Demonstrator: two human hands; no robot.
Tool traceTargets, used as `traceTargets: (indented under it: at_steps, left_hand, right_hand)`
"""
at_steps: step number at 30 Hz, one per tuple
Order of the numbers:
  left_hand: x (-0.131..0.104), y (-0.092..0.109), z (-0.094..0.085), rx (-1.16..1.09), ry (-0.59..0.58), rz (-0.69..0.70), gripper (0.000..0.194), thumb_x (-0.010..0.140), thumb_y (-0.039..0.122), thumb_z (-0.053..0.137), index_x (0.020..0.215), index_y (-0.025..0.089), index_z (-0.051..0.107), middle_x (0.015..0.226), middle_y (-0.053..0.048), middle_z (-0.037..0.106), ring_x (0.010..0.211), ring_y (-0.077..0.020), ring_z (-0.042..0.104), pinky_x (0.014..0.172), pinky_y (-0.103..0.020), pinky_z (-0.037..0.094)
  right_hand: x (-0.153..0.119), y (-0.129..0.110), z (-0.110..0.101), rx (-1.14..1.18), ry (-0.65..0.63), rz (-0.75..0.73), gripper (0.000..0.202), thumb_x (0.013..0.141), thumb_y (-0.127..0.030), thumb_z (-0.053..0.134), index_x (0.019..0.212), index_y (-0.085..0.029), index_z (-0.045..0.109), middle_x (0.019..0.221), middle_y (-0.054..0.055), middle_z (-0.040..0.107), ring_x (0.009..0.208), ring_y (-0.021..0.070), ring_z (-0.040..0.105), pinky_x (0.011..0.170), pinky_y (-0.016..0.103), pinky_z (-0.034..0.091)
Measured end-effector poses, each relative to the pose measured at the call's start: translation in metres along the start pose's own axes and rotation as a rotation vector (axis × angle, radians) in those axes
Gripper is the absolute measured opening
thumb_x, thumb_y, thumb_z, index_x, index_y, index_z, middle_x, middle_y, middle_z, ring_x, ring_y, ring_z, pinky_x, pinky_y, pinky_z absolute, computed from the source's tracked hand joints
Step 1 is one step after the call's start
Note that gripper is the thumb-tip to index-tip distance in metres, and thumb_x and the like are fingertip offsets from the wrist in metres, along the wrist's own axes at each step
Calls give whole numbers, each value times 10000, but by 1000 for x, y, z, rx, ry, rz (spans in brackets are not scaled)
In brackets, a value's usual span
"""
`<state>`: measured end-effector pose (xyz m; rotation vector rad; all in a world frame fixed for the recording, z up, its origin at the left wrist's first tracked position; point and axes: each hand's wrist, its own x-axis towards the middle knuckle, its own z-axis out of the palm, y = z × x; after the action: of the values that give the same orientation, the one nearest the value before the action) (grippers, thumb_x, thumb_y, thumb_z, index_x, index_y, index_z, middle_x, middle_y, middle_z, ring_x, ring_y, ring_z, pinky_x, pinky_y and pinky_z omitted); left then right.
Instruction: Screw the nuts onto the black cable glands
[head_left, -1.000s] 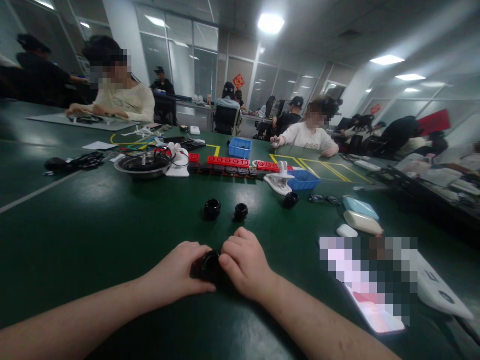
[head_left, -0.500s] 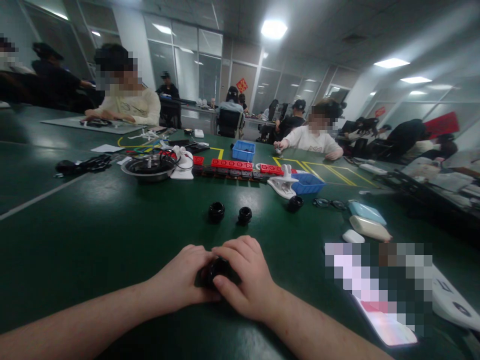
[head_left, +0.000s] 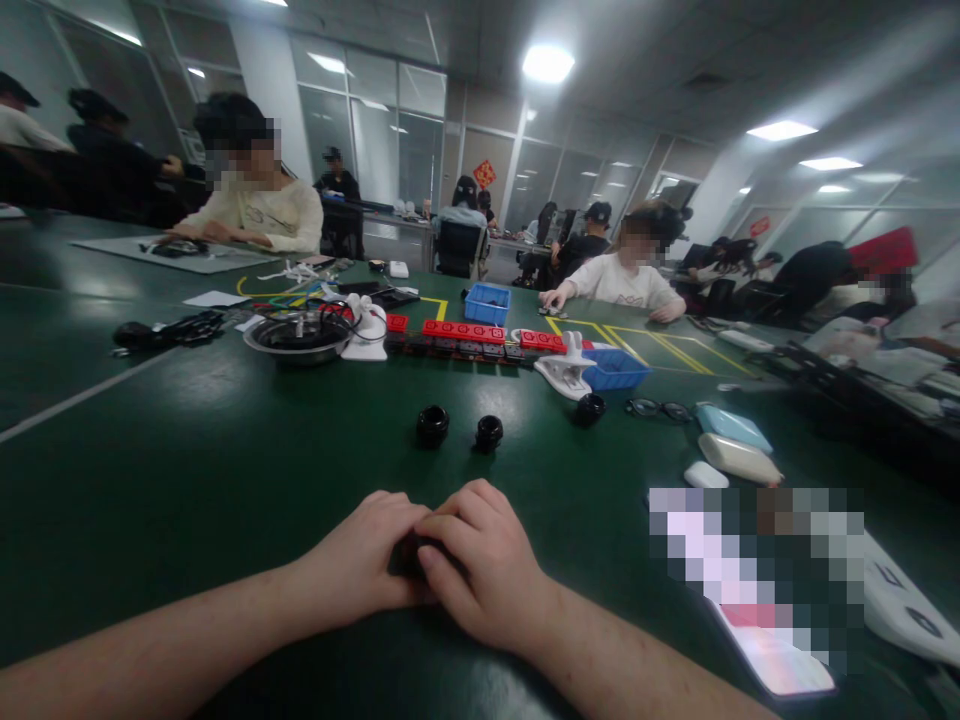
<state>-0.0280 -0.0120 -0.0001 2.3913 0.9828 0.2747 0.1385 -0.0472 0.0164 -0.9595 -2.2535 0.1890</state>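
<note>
Close in front of me, my left hand (head_left: 379,550) and my right hand (head_left: 484,560) meet around a black cable gland (head_left: 409,552). Only a dark sliver of it shows between the fingers. The left fingers curl around its far and left side, while the right hand covers it from above with the thumb bent in. Beyond the hands, two more black cable glands stand on the green table: a larger one (head_left: 433,426) and a smaller one (head_left: 489,433). Another black fitting (head_left: 590,408) lies tilted farther right.
A metal bowl (head_left: 300,338), white clamp stand (head_left: 566,370), red block row (head_left: 465,330) and blue bins (head_left: 487,302) span the middle. Glasses (head_left: 660,408), cases (head_left: 739,458) and a phone (head_left: 787,650) lie right. Co-workers sit across the table (head_left: 225,470).
The right hand has turned and closed further over the cable gland, hiding its round opening that showed before. The left hand has barely moved. The standing glands are unchanged.
</note>
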Motion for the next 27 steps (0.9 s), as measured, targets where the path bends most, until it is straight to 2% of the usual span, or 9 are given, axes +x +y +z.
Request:
traceTargets:
  at_steps: [27]
  left_hand:
    - [0,0,-1,-13,2,21,197,681,311,637,834,204,574,809,31,593,762,-165,505,740,-295,342]
  right_hand:
    - [1,-1,-1,11,-22,14,281,834,-249,378,877,-121,624,769,76,559,722,176,447,666,341,397]
